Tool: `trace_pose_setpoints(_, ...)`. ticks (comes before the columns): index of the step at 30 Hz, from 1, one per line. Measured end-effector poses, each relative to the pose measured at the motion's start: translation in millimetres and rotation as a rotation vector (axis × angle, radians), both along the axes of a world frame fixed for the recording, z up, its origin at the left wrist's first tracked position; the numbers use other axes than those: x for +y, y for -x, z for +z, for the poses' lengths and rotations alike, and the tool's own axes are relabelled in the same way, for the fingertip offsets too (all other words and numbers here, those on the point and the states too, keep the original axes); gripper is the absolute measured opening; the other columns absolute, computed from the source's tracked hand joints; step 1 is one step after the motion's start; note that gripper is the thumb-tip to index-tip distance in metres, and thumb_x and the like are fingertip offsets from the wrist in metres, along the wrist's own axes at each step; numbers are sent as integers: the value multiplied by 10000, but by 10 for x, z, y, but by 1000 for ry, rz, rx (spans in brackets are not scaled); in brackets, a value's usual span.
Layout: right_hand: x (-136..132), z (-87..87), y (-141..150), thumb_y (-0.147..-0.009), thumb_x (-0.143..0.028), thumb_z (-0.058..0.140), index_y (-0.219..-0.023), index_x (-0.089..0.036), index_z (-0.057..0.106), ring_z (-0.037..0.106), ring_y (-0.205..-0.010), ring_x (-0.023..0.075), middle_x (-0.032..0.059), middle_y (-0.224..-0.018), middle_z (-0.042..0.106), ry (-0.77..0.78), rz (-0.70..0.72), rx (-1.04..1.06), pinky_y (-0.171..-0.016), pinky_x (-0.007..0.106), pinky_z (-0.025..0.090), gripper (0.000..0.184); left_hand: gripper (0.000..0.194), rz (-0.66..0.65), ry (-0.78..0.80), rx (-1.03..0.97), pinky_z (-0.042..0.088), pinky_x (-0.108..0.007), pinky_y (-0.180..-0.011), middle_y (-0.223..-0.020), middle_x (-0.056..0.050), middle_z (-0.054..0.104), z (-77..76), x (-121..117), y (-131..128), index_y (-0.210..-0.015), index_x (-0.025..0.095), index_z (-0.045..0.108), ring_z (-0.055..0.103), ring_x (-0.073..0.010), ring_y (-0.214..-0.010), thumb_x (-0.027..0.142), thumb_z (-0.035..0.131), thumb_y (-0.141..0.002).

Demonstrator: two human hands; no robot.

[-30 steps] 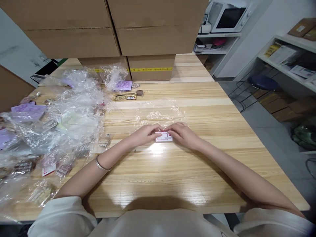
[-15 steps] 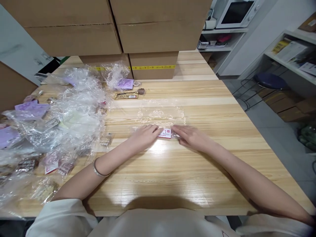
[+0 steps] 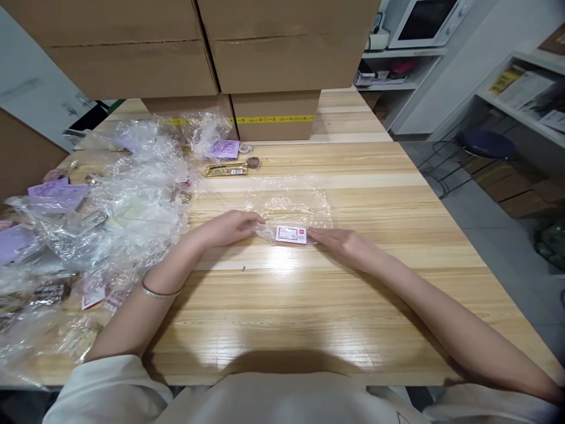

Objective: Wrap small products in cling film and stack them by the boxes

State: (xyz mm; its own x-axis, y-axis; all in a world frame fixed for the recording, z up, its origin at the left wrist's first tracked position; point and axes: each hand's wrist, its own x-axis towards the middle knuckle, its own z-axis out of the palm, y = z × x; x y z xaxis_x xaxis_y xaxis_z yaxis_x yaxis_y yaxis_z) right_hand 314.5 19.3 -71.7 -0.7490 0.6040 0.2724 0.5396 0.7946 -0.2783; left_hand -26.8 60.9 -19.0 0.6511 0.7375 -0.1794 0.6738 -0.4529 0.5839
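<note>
A small white card with red print (image 3: pixel 291 235) lies on the near edge of a clear plastic bag (image 3: pixel 289 197), which is spread on the wooden table. My right hand (image 3: pixel 342 242) rests flat at the card's right end, its fingers stretched out and the tips on the bag. At the bag's left edge is my left hand (image 3: pixel 229 227), palm down, fingers slightly bent with a gap beside the thumb. Nothing shows in its grasp, and whether its tips touch the film is unclear.
A heap of crinkled clear bags (image 3: pixel 136 194) with purple cards and small packets covers the table's left side. Behind stand stacked cardboard boxes (image 3: pixel 273 65). A gold packet (image 3: pixel 226 170) and a small brown round piece (image 3: pixel 253 162) lie beyond the bag. A stool (image 3: pixel 485 144) stands right.
My left hand has moved left off the card to the bag's left edge, uncovering the card. My right hand stays at the card's right end, nearly still.
</note>
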Motion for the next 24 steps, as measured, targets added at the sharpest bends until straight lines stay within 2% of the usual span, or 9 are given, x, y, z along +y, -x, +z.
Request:
trace_pose_setpoints(6, 115, 117, -124, -998, -318, 460, -1276, -269, 654, 656, -1150, 216, 11, -1268, 680, 417, -141, 190, -999, 379, 525, 343, 396, 135, 315, -212, 480, -278, -782, -974, -47, 736, -1, 143, 185, -963, 174, 732, 641, -186, -873, 530, 589, -863)
trace_pose_setpoints(10, 196, 114, -89, -980, -416, 466, -1116, -212, 718, 686, -1046, 244, 45, -1126, 742, 548, -323, 313, -898, 370, 533, 352, 429, 171, 366, -162, 426, -259, -638, -712, -15, 635, -57, 167, 174, -716, 168, 660, 554, -142, -660, 537, 527, -888)
trace_pose_setpoints(13, 238, 71, -19, -970, -433, 456, -966, -173, 723, 692, -803, 250, 67, -849, 744, 496, -465, 207, -738, 375, 528, 373, 403, 258, 203, -25, 407, -278, -602, -644, -5, 528, -128, 138, 101, -622, 178, 557, 498, -149, -605, 477, 503, -887)
trace_pose_setpoints(15, 234, 51, 22, -961, -385, 467, -1011, -146, 708, 671, -795, 276, 98, -825, 721, 292, -573, 93, -741, 415, 510, 343, 284, 362, -74, 83, 460, -334, -703, -753, -43, 556, -146, 69, 8, -719, 165, 592, 549, -199, -724, 386, 519, -880)
trace_pose_setpoints(17, 205, 49, 38, -949, -335, 480, -1137, -116, 669, 654, -922, 318, 155, -958, 712, 16, -616, 41, -819, 476, 490, 345, 208, 424, -414, 116, 476, -415, -840, -941, -113, 581, -132, -29, -110, -908, 126, 626, 569, -258, -917, 308, 526, -890)
trace_pose_setpoints(18, 185, 51, 35, -944, -330, 489, -1198, -109, 640, 636, -1001, 333, 179, -1045, 699, -93, -577, 40, -863, 500, 478, 369, 228, 394, -542, 83, 468, -443, -898, -1039, -143, 576, -121, -80, -171, -1017, 112, 617, 557, -275, -1010, 288, 523, -905)
trace_pose_setpoints(20, 147, 54, 16, -938, -354, 517, -1307, -122, 569, 585, -1156, 333, 194, -1229, 647, -178, -379, 54, -949, 514, 459, 439, 314, 194, -655, -21, 453, -460, -978, -1213, -171, 551, -119, -160, -283, -1198, 121, 561, 523, -279, -1157, 302, 517, -945)
trace_pose_setpoints(22, 128, 36, -2, -933, -374, 544, -1383, -157, 505, 531, -1267, 306, 173, -1376, 573, -143, -161, 54, -1016, 493, 448, 500, 378, -46, -648, -73, 435, -457, -1034, -1349, -167, 511, -172, -195, -370, -1290, 162, 525, 486, -274, -1258, 345, 537, -959)
trace_pose_setpoints(24, 139, -8, -3, -956, -367, 524, -1413, -188, 477, 528, -1289, 279, 147, -1426, 542, -77, -78, 35, -1029, 465, 460, 493, 397, -161, -619, -51, 424, -461, -1054, -1435, -148, 470, -274, -185, -431, -1332, 208, 520, 463, -277, -1304, 352, 543, -963)
